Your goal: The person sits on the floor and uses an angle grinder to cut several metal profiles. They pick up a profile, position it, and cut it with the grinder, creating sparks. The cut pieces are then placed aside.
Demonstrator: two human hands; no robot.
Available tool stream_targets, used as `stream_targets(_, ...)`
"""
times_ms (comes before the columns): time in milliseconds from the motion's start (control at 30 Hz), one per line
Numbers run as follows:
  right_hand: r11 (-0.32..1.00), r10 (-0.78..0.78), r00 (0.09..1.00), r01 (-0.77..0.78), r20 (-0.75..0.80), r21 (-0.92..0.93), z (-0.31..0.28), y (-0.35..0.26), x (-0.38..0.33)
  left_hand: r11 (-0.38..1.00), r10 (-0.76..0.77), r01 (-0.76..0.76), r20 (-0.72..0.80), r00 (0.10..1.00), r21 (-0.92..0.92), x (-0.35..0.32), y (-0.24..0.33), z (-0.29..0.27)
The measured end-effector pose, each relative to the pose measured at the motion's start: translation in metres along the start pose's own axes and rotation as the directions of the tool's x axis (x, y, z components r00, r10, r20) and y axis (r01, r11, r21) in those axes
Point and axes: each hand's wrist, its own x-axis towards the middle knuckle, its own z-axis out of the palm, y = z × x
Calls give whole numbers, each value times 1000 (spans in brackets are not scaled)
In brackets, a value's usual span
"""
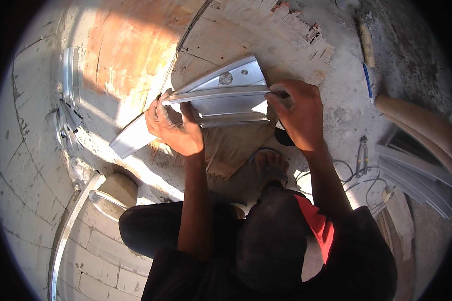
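A narrow silvery metal strip (218, 94) spans the space between my two hands. My left hand (180, 133) pinches its left end between thumb and fingers. At its other end, the thumb and fingertips of my right hand (301, 113) are closed on the strip. Just beneath it is a wider metal channel piece (246, 76) with round holes near its far edge. Another pale metal piece (130, 138) sticks out to the left, under my left hand. A dark round object (283, 135), partly hidden by my right hand, sits below my right wrist.
A worn plywood board (130, 45) lies under the work. Pliers (361, 156) and a looped cable (336, 170) are at right, near stacked metal profiles (417, 175). Metal offcuts (68, 120) lie along the left block wall (32, 135). My sandalled foot (271, 165) is close below.
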Motion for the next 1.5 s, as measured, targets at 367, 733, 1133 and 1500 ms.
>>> stream_targets(367, 996, 48, 998, -45, -28, 82, 4, 3, -1, 997, 30, -28, -38, 999, 74, 0, 1, 1)
stream_targets(733, 977, 110, 994, -113, 23, 181, -1, -10, 6, 997, -72, 72, 23, 997, -11, -7, 1, -1)
stream_targets(1133, 955, 148, 987, -159, 65, 250, 1, -6, 8, 986, -162, 162, 27, 986, -24, -1, 9, -3)
stream_targets(1500, 960, 118, 991, -131, 66, 249, -3, -5, 8, 989, -144, 144, 48, 988, -10, 5, 17, -2)
